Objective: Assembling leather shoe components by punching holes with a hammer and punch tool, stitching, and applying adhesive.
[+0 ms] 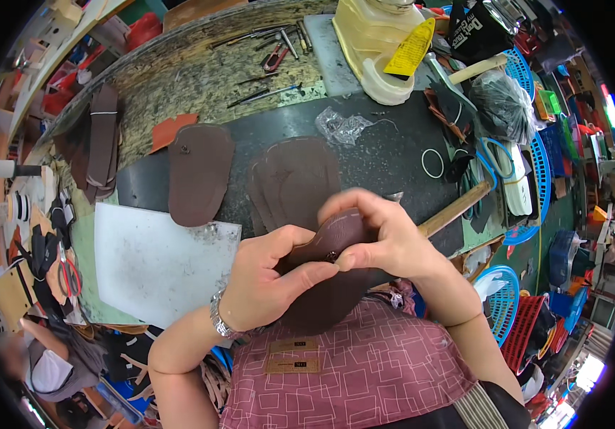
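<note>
Both my hands hold a dark brown leather piece (329,304) with rounded ends, close in front of my pink patterned apron (364,357). My left hand (268,275) grips its left side, the thumb pressed near a small dark round metal fastener (331,256). From the other side, my right hand (397,239) curls its fingers over the upper edge, and its thumb meets the left thumb at the fastener. The leather bends between them. Just beyond lies a stack of similar leather pieces (300,171). To its left rests another leather piece (201,175) bearing a small dark fastener.
A white sheet (157,264) covers the bench at left. Beyond are a crumpled clear bag (344,126), an orange scrap (173,130) and hand tools (275,57). A wooden handle (457,207) lies near my right arm. Red-handled scissors (71,275) hang left; a person (50,365) is behind.
</note>
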Available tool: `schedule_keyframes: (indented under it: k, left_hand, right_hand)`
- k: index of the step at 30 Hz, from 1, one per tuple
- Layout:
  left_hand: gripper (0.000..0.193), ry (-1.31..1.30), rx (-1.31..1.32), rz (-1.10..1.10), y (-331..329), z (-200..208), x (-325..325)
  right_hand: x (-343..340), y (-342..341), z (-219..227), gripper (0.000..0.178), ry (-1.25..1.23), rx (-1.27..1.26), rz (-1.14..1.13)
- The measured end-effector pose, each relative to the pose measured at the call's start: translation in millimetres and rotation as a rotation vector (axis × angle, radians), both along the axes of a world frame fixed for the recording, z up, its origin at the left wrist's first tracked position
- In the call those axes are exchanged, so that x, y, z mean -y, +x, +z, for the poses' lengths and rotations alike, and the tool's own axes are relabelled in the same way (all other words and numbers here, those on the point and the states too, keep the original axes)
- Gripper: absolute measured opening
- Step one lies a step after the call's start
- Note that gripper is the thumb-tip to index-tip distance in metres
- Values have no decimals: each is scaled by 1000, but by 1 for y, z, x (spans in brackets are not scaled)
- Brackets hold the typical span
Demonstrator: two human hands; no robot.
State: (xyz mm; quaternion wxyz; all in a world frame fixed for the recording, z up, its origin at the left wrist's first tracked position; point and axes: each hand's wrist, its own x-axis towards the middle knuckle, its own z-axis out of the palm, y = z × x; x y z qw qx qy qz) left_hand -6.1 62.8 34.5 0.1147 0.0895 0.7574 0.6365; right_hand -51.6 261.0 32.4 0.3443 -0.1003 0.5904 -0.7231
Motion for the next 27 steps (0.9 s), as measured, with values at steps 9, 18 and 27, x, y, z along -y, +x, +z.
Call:
schedule_keyframes:
  k: [9,18,27]
  left_hand:
    - [28,-318,-412,130,-2,-6,-6]
    - [30,-340,-669,70,0,-4,-9]
    - [32,-186,-492,-275,-8,2,2]
  right_hand:
    - [7,12,-1,16,279,-592,-159]
    - [7,25,-10,34,278,-1164,-313]
    - [1,32,-8,33,269,-1353,-291]
